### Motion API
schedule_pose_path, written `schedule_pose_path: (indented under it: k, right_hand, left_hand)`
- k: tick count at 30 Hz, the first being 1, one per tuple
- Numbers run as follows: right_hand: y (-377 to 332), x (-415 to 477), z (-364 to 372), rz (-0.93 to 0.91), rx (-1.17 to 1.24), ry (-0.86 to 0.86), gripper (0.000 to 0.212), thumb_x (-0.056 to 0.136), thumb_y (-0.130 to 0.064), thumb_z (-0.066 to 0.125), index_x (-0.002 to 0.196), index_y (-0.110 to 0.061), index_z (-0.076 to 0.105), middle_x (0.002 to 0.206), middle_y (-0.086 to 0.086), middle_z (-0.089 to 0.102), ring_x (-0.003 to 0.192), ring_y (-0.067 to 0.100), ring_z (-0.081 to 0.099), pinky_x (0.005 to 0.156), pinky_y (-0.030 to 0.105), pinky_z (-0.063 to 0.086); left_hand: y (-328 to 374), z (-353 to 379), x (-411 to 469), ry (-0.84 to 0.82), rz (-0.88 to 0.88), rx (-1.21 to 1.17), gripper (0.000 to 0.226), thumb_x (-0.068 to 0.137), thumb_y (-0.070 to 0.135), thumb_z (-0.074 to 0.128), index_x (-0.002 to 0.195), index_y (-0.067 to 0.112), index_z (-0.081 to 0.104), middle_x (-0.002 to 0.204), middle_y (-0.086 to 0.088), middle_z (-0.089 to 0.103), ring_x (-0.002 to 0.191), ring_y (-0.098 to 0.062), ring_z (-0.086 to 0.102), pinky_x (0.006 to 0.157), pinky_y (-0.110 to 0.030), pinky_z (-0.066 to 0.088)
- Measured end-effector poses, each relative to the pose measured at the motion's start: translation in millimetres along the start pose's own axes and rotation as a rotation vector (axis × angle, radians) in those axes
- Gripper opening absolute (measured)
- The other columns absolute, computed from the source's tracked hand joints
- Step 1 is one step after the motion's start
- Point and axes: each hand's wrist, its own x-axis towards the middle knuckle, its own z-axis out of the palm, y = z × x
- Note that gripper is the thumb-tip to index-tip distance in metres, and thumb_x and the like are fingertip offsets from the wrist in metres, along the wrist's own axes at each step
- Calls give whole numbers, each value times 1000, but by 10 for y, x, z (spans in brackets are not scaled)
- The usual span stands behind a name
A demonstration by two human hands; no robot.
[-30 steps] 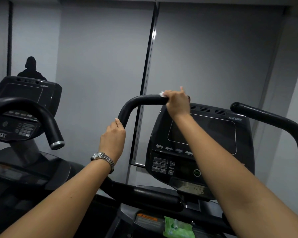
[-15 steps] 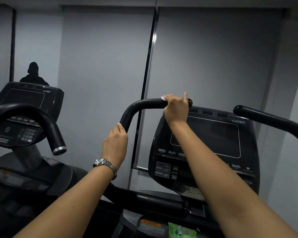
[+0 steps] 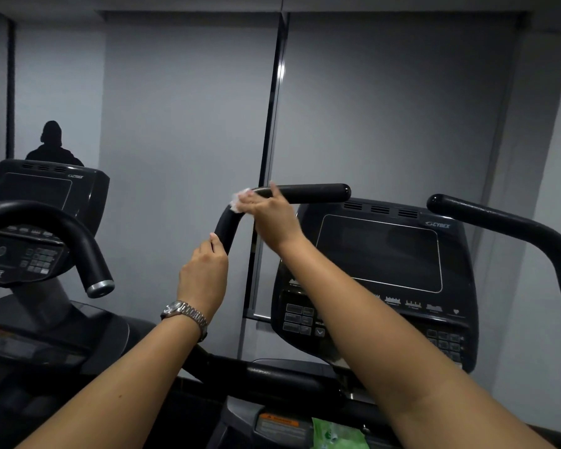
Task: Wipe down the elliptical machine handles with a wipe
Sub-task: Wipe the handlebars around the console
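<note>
At the bend of the left handle point(image 3: 311, 193): the right hand point(image 3: 274, 217) held a white wipe point(image 3: 240, 199) against the black tube, where the rising part turned into the level top bar.
Right hand fingers: curled over the wipe and the tube. Motion blur hid the single fingertips, and one finger stood up above the bar.
Wipe position: bunched under the fingers on the left side of the hand, touching the handle, with a crumpled edge showing past the knuckles.
Left hand point(image 3: 203, 273): fingers wrapped round the rising part of the same handle, just below the bend, thumb laid up along the tube. It was near the right hand but apart from it.
Left wrist: a metal-link wristwatch point(image 3: 184, 314) was worn.
Right handle point(image 3: 499, 222): stood right of the console, touched by neither hand, its rounded end pointing left.
Console point(image 3: 379, 254): screen dark, set between the two handles, with button pads below. The right forearm point(image 3: 386, 335) crossed in front of its lower left part.
Near edge, bottom centre: a green wipe packet point(image 3: 337, 435) lay low on the elliptical machine point(image 3: 272, 377), just right of an orange warning label point(image 3: 279, 419), partly cut off by the edge of view.
Left of scene: a second machine point(image 3: 46, 319) stood with its own display unit point(image 3: 36, 222) and a curved handle point(image 3: 62, 226) ending in a silver cap point(image 3: 100, 288).
Far left: a dark figure point(image 3: 52, 144) showed above that display unit, detail not discernible.
Background: grey panels were divided by a vertical metal strip point(image 3: 274, 124).
</note>
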Motion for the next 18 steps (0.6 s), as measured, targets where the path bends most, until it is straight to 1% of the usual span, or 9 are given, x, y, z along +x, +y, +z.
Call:
schedule_pose_path:
  k: [2,4,7,9,10,12,14,16,18]
  right_hand:
    - [184,-91,-115,138,-19,99,53,87,14,44,130,-14,57,139,4,53,131,17,47,118,50,12]
    - [355,-211,-249,259,-50,121,54,86,14,45,132,-13,55,139,5,53,131,18,47,117,48,11]
    - [554,-409,-414,351,-73,133,53,88,13,43,134,-13,53,141,6,51,132,20,46,117,47,12]
    - [655,-535,-488,407,-85,137,55,88,15,41,135,-12,52,142,6,50,129,24,48,116,46,21]
    - [687,-593,-524,435,-83,141,57,87,16,41,135,-12,52,140,6,52,124,29,51,112,45,30]
    - [717,-671,-594,494,-66,141,59,84,16,41,133,-14,55,131,8,59,106,35,58,93,43,49]
    - [714,-694,-643,557,-18,118,55,82,14,43,127,-14,60,112,13,68,94,37,62,80,38,50]
    - [669,-691,-673,652,110,114,49,83,12,46,119,-15,66,105,14,70,94,33,65,81,33,51]
    - [605,-689,-675,775,297,105,38,85,8,52,109,-15,71,102,10,70,94,26,65,79,27,52]
  left_hand:
    - [-19,30,19,-7,-1,5,53,92,1,48,141,-7,28,119,-19,55,98,-31,60,69,-38,52]
    - [-29,53,28,-15,2,-1,54,91,1,50,140,-7,30,115,-20,56,95,-32,60,66,-40,52]
    - [-29,62,26,-29,7,-16,54,90,0,52,139,-9,32,112,-22,57,92,-35,60,65,-42,51]
    - [-30,68,32,-26,6,-9,54,91,1,51,140,-8,31,115,-22,56,95,-35,60,66,-42,51]
    - [-28,67,36,-23,5,-10,53,92,2,50,140,-8,30,116,-22,56,96,-35,59,67,-43,52]
    - [-15,51,35,-23,-2,-8,53,93,3,49,141,-7,28,118,-22,55,99,-35,58,71,-43,51]
    - [21,2,38,-36,-11,2,54,93,3,48,142,-6,26,120,-21,54,102,-33,57,75,-40,51]
    - [76,-73,47,-46,-33,-20,51,91,1,49,138,-6,30,119,-20,53,106,-31,55,78,-39,50]
    - [140,-157,30,-45,-57,-73,43,87,-3,50,128,-5,39,117,-18,52,106,-31,51,76,-38,48]
